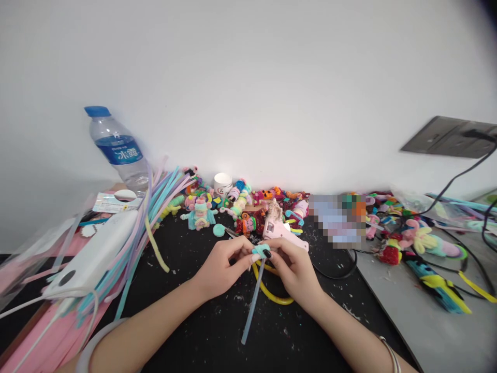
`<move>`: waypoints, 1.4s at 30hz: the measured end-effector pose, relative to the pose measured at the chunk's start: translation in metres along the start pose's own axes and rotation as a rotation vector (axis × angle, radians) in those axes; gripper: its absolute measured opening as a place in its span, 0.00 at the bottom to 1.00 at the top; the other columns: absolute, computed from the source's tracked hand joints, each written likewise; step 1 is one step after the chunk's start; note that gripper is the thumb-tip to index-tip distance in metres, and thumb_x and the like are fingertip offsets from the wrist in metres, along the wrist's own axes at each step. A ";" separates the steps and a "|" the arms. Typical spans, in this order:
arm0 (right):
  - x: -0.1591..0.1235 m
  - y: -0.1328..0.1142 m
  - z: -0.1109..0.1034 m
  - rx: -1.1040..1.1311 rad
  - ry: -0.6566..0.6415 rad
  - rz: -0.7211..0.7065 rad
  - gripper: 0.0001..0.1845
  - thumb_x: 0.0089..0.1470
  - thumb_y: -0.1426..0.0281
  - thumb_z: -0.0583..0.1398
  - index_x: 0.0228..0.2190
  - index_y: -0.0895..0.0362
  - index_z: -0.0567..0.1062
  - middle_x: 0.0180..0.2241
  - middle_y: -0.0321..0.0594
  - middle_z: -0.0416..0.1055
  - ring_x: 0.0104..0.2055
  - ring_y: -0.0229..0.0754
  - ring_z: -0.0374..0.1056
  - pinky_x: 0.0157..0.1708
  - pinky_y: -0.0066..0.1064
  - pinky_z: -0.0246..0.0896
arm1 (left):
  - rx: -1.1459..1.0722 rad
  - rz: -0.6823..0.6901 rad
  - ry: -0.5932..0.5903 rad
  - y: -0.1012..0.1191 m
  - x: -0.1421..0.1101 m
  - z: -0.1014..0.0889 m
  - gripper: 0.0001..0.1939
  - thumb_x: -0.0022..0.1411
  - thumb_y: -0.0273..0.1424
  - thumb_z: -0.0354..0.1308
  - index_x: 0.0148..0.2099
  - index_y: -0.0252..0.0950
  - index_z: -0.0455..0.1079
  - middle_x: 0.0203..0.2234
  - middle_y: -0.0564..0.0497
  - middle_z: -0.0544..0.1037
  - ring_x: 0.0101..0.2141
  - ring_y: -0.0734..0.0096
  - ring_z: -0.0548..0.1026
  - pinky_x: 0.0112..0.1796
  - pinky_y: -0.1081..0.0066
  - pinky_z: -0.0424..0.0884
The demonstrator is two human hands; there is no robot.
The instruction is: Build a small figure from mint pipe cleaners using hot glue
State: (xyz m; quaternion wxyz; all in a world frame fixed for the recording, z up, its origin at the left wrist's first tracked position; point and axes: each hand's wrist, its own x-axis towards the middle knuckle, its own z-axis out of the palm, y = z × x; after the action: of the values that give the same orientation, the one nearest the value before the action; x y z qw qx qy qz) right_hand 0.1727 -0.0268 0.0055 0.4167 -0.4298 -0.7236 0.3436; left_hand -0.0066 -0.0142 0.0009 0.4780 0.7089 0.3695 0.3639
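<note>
My left hand (229,265) and my right hand (292,267) meet over the middle of the black mat. Between their fingertips both pinch a small teal piece of curled chenille stem (261,251). A bluish translucent stick (253,306), like a glue stick, slants toward me from beneath the fingers; its upper end is hidden. Under the hands curves a yellow chenille stem (274,296). Just beyond lies a pink hot glue gun (284,237), its nozzle pointing away. A small round teal disc (219,230) and partly hidden scissors (232,233) sit beyond my left hand.
Fuzzy figures, one a teal-and-pink doll (202,213), line the wall with a paper cup (222,184). At left are a water bottle (120,147), pastel chenille stems (143,228) and a white power bank-like box (95,254). Cables run right to a wall socket (446,137).
</note>
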 end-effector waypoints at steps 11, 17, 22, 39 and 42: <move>0.000 0.002 0.002 0.124 0.043 0.095 0.07 0.55 0.70 0.55 0.35 0.57 0.72 0.33 0.41 0.72 0.32 0.40 0.68 0.31 0.27 0.63 | 0.081 0.019 0.013 0.000 -0.001 0.001 0.08 0.61 0.32 0.49 0.34 0.34 0.65 0.22 0.56 0.66 0.23 0.77 0.63 0.26 0.75 0.59; -0.001 0.000 0.003 0.131 0.043 0.113 0.07 0.56 0.69 0.55 0.34 0.57 0.72 0.30 0.40 0.72 0.30 0.38 0.67 0.29 0.27 0.62 | 0.112 0.044 0.004 0.001 -0.001 0.000 0.08 0.61 0.32 0.49 0.34 0.34 0.65 0.22 0.56 0.66 0.24 0.76 0.63 0.26 0.76 0.59; -0.001 0.002 0.003 0.133 0.025 0.116 0.07 0.56 0.69 0.55 0.35 0.57 0.72 0.31 0.40 0.71 0.31 0.39 0.67 0.30 0.27 0.62 | 0.156 0.076 0.017 0.003 -0.001 -0.001 0.08 0.61 0.32 0.49 0.34 0.34 0.65 0.22 0.55 0.66 0.24 0.76 0.63 0.27 0.76 0.60; -0.002 0.000 0.003 0.069 -0.019 0.054 0.08 0.56 0.71 0.55 0.36 0.57 0.73 0.29 0.38 0.70 0.29 0.37 0.65 0.27 0.26 0.61 | 0.109 0.055 0.062 0.003 -0.003 0.003 0.08 0.60 0.30 0.50 0.28 0.34 0.61 0.20 0.56 0.64 0.22 0.77 0.61 0.25 0.76 0.59; -0.002 0.000 0.002 0.040 -0.029 0.050 0.08 0.56 0.70 0.55 0.36 0.56 0.73 0.29 0.39 0.70 0.29 0.38 0.65 0.28 0.27 0.60 | 0.091 0.039 0.060 0.003 -0.004 0.004 0.09 0.59 0.30 0.50 0.27 0.34 0.60 0.20 0.56 0.63 0.22 0.77 0.61 0.25 0.76 0.59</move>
State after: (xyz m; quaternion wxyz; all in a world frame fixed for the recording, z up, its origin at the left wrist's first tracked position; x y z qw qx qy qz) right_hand 0.1711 -0.0288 0.0040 0.4062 -0.4342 -0.7115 0.3745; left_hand -0.0050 -0.0200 0.0019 0.4268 0.7256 0.3858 0.3774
